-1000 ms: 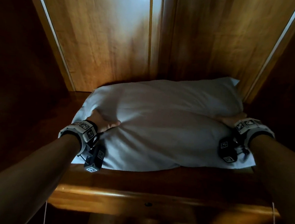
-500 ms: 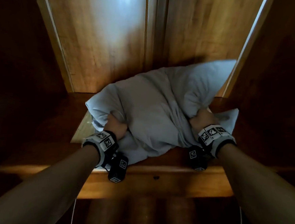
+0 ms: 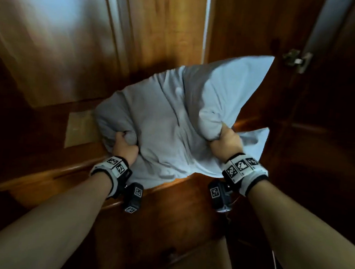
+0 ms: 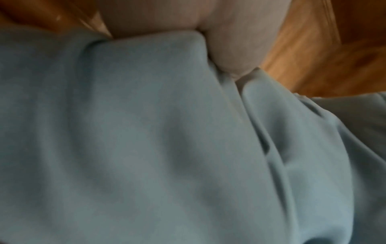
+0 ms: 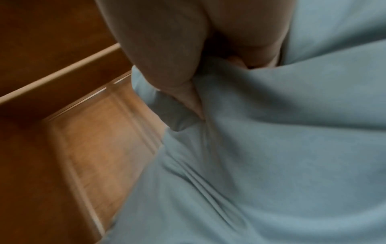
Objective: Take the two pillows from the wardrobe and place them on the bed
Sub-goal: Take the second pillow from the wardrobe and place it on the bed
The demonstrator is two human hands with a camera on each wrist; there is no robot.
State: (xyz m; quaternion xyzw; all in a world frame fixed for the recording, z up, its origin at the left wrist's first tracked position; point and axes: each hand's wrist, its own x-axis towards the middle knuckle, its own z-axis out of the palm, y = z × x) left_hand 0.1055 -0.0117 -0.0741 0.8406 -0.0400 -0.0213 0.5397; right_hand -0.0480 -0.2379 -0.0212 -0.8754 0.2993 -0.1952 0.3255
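A pale blue-grey pillow [image 3: 173, 121] is bunched up and lifted partly off the wooden wardrobe shelf [image 3: 42, 172], its far corner pointing up to the right. My left hand [image 3: 123, 145] grips its near left end, fingers curled into the fabric. My right hand [image 3: 225, 140] grips a fistful of its right side. The left wrist view is filled by pillow cloth [image 4: 146, 140] with my thumb [image 4: 229, 49] pressed into it. In the right wrist view my fingers [image 5: 167, 57] are dug into the cloth [image 5: 271, 148]. No second pillow shows.
Wooden back panels [image 3: 63, 40] of the wardrobe rise behind the pillow. A dark open door with a metal hinge [image 3: 297, 60] stands at the right. A light paper patch [image 3: 81, 130] lies on the shelf at the left. A lower wooden front [image 3: 175, 229] sits under my wrists.
The pillow went from lying flat on the shelf to being bunched up and pulled toward me. Both hands have closed on it and drawn nearer, and the view has tilted.
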